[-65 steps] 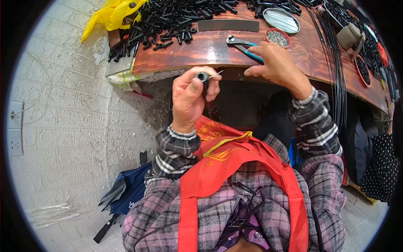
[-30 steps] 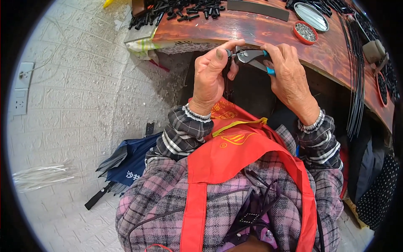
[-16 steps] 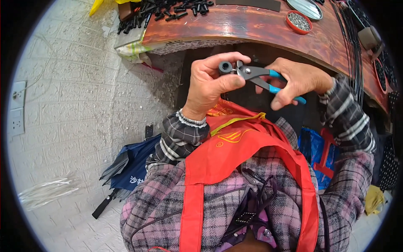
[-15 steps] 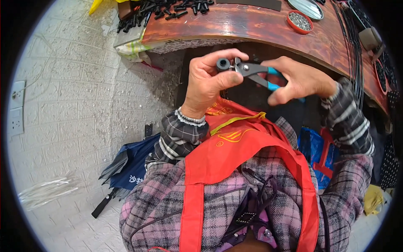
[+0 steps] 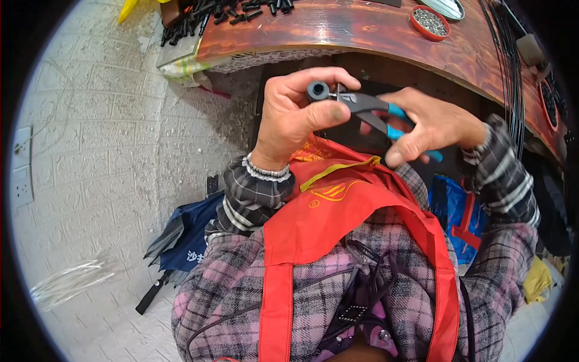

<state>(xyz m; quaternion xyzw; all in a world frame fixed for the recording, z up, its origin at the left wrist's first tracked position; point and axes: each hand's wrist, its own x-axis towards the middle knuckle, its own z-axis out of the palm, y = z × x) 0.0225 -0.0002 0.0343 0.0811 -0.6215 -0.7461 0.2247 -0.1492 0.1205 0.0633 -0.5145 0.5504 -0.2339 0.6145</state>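
Head view. The left hand (image 5: 295, 114) grasps a black tubular part (image 5: 312, 92) between thumb and fingers, with the round, hollow end turned up toward the camera. The part is above the person's lap, in front of the near edge of the tabletop (image 5: 313, 37). A short metal pin (image 5: 332, 96) projects from its side toward the pliers (image 5: 362, 104). The right hand (image 5: 431, 120) grasps the pliers by their blue-sleeved handles, which stand apart; the dark head points left and meets the pin beside the left thumb. Whether the jaws bite the pin is too small to tell.

On the tabletop, a heap of black tubular pieces (image 5: 235, 12) lies at upper left. A red dish (image 5: 430, 38) at upper right contains small silvery pieces (image 5: 429, 22), and a round pale-rimmed tray (image 5: 461, 13), cut off by the upper edge, is just beside it. Farther right, a bundle of thin black rods (image 5: 514, 78) overhangs the near edge.

Below, a red apron (image 5: 338, 223) covers part of the person's plaid coat (image 5: 235, 301). A dark blue umbrella (image 5: 188, 228) lies at left, near the whitish brick-patterned wall (image 5: 96, 151).
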